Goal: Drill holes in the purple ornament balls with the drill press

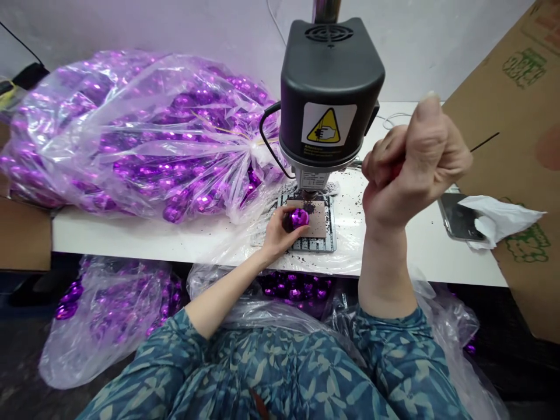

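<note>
My left hand [280, 233] is closed round a shiny purple faceted ball [300, 218], holding it on the small metal work plate [326, 233] right under the spindle of a black bench drill press [331, 93]. My right hand [409, 169] is raised in a fist at the drill's right side, wrapped round a lever handle with a red grip barely showing [396, 170]. Dark shavings are scattered over the white table [131, 236] around the plate.
A large clear plastic bag full of purple balls [131, 134] lies on the table at the left. More bags of purple balls [109, 309] sit under the table and in my lap. A phone [459, 219] with a white tissue [499, 219] lies at the right, beside a cardboard box [516, 116].
</note>
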The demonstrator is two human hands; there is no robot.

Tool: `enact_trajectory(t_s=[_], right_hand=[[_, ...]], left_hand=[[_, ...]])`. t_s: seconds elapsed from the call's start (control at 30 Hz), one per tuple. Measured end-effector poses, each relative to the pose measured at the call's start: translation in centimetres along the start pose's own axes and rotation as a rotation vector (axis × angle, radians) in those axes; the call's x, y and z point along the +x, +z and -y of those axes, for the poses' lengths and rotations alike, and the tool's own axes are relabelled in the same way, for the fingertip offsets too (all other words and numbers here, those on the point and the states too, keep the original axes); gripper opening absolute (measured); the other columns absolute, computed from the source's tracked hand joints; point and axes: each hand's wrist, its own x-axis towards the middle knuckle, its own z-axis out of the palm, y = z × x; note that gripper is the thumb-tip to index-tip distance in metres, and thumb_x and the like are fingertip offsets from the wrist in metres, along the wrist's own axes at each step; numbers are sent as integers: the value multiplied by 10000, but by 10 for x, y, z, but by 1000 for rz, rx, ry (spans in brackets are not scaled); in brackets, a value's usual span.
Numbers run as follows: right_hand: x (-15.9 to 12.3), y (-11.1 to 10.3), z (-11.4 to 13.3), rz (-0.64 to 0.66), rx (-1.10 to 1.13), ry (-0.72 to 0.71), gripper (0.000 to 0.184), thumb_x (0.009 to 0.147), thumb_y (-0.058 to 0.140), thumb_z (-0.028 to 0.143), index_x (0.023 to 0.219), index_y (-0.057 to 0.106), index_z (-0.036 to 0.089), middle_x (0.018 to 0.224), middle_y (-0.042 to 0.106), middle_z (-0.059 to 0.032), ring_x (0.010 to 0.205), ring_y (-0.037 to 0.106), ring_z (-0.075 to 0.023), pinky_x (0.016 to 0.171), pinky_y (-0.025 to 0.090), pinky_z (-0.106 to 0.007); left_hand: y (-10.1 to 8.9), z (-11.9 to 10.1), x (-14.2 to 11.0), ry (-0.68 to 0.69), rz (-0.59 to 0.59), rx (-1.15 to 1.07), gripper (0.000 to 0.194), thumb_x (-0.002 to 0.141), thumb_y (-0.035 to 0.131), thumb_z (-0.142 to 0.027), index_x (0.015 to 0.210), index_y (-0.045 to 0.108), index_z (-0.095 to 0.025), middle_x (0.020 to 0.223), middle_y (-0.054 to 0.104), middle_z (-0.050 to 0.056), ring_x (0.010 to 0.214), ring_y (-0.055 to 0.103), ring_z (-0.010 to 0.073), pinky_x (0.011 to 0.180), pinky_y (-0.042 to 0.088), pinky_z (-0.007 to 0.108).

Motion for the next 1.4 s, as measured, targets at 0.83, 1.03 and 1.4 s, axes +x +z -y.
enact_trajectory(t_s=[0.83, 1.03, 1.4], right_hand=[[2, 1, -5, -27, 116, 1, 535, 880, 683, 473, 504, 416, 201, 406, 328, 47, 330, 282, -71, 369, 150, -324], [1, 1, -5, -8, 90, -13, 524, 927, 626, 443, 522, 407, 193, 409, 356, 43, 341, 294, -59, 370, 182, -301], [-2, 0, -4, -16, 105, 12, 498, 915, 638, 460, 535, 434, 212, 419, 357, 46, 344, 296, -76, 383, 201, -339]], left_hand=[[-95, 47, 105, -223, 278, 704, 306, 820, 700, -125, 1120, 709, -186, 1177, 619, 173, 1109, 635, 377, 953, 539, 516], [-101, 21, 87, -264, 67, -98, 397, 939, 674, -355, 1309, 624, -220, 1123, 677, 99, 899, 684, 200, 811, 600, 362], [-50, 0, 44, -594, 223, -744, 324, 937, 703, -460, 1075, 678, -168, 897, 738, 67, 677, 647, 137, 584, 518, 253]])
